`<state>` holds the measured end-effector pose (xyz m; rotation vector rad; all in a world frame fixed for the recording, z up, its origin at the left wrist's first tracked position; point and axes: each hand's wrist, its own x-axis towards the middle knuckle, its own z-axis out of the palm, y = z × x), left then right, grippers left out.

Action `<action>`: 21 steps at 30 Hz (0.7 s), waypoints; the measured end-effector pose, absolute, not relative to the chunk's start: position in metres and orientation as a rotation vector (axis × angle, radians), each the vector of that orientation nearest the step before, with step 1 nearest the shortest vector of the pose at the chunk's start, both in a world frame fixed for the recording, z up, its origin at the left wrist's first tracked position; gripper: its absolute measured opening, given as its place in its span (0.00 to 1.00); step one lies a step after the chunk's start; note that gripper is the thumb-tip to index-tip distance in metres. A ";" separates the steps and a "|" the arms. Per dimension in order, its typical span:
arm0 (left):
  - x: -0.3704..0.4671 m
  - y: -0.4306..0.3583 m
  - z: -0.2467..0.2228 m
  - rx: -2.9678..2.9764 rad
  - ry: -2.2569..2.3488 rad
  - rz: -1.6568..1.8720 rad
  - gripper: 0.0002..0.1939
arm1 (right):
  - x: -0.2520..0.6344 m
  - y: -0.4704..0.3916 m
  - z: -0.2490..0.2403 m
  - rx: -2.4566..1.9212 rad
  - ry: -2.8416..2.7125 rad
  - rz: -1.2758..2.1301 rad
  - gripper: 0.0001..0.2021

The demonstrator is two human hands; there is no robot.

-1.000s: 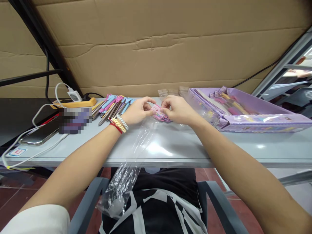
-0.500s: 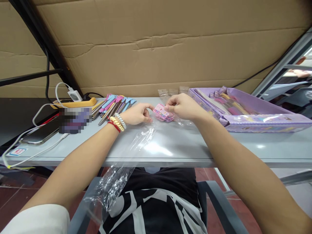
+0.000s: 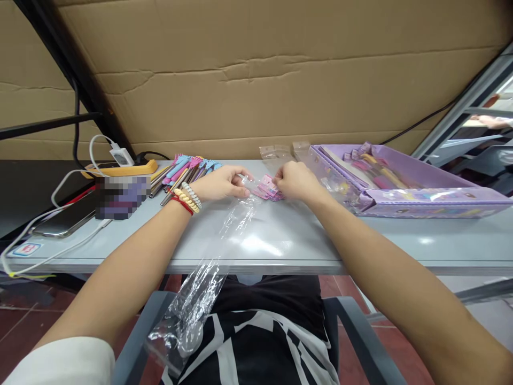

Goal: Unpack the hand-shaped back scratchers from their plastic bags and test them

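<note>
- Left hand [image 3: 221, 183] rests on the grey tabletop [image 3: 280, 240], fingers curled and pinching the far end of a long clear plastic bag [image 3: 224, 240]; a stack of beaded bracelets [image 3: 185, 197] circles its wrist.
- Right hand [image 3: 295, 181] lies just right of it, fingers closed on a small fanned stack of pink stickers [image 3: 269, 189] at the bag's mouth; whether any sticker is already inside the film cannot be told.
- Clear plastic bag: thin, glossy film, judged very light, limp and slippery. It runs from the hands toward the near edge of the tabletop and hangs crumpled over the lap. Best held at the open far end, one layer pinched to keep the mouth apart.
- Pink stickers: flat, light, flexible pieces, likely to slide over one another. A pinch across the whole stack near one short edge looks the safest hold.
- Surroundings, left: a bundle of coloured pens [image 3: 182, 172] lies just far-left of the left hand; beyond it are a yellow power strip [image 3: 124, 170] with a white charger [image 3: 119, 156], and a phone [image 3: 66, 216] on a white cable.
- Surroundings, right: a purple box [image 3: 404, 187] holding stationery sits near the right hand; small empty clear sleeves [image 3: 274, 152] lie at the far edge, against the cardboard wall [image 3: 260, 80].
</note>
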<state>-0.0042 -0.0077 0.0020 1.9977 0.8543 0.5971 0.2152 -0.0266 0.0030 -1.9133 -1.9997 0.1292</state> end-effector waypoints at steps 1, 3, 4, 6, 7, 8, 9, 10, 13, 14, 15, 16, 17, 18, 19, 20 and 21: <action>-0.004 -0.008 0.002 2.003 0.859 0.587 0.17 | 0.215 -0.026 0.002 -1.941 -1.985 0.116 0.08; -0.003 -0.008 0.001 2.021 0.866 0.575 0.17 | 0.216 -0.024 0.002 -1.947 -1.978 0.065 0.05; -0.003 -0.008 0.001 2.032 0.862 0.574 0.17 | 0.216 -0.025 0.002 -1.912 -1.977 0.028 0.05; -0.002 -0.008 0.001 2.051 0.854 0.579 0.16 | 0.215 -0.028 0.005 -1.754 -1.969 -0.019 0.09; -0.002 -0.008 0.001 2.053 0.856 0.585 0.16 | 0.214 -0.031 0.007 -1.650 -1.963 0.011 0.12; -0.002 -0.008 0.001 2.049 0.861 0.600 0.15 | 0.213 -0.034 0.009 -1.542 -1.960 0.094 0.14; -0.001 -0.008 0.001 2.043 0.868 0.620 0.15 | 0.211 -0.037 0.010 -1.442 -1.955 0.230 0.15; -0.001 -0.009 0.001 2.038 0.873 0.646 0.15 | 0.210 -0.040 0.011 -1.354 -1.947 0.402 0.16; 0.000 -0.010 0.002 2.046 0.861 0.692 0.16 | 0.205 -0.047 0.012 -1.152 -1.910 0.832 0.22; 0.000 -0.010 0.003 2.052 0.855 0.685 0.16 | 0.204 -0.048 0.012 -1.120 -1.904 0.889 0.24; 0.000 -0.011 0.003 2.056 0.850 0.671 0.17 | 0.203 -0.049 0.011 -1.112 -1.902 0.903 0.25; 0.000 -0.012 0.004 2.055 0.846 0.653 0.18 | 0.202 -0.049 0.010 -1.117 -1.901 0.888 0.25; 0.001 -0.013 0.005 2.047 0.844 0.639 0.19 | 0.202 -0.049 0.009 -1.130 -1.900 0.861 0.26; 0.001 -0.014 0.005 2.034 0.844 0.630 0.20 | 0.202 -0.049 0.009 -1.142 -1.904 0.834 0.26; 0.001 -0.015 0.005 2.018 0.846 0.626 0.20 | 0.202 -0.049 0.008 -1.143 -1.914 0.809 0.27; 0.002 -0.016 0.006 2.003 0.844 0.627 0.19 | 0.203 -0.049 0.007 -1.133 -1.933 0.787 0.27; 0.002 -0.016 0.006 1.992 0.834 0.632 0.17 | 0.203 -0.049 0.006 -1.118 -1.956 0.765 0.27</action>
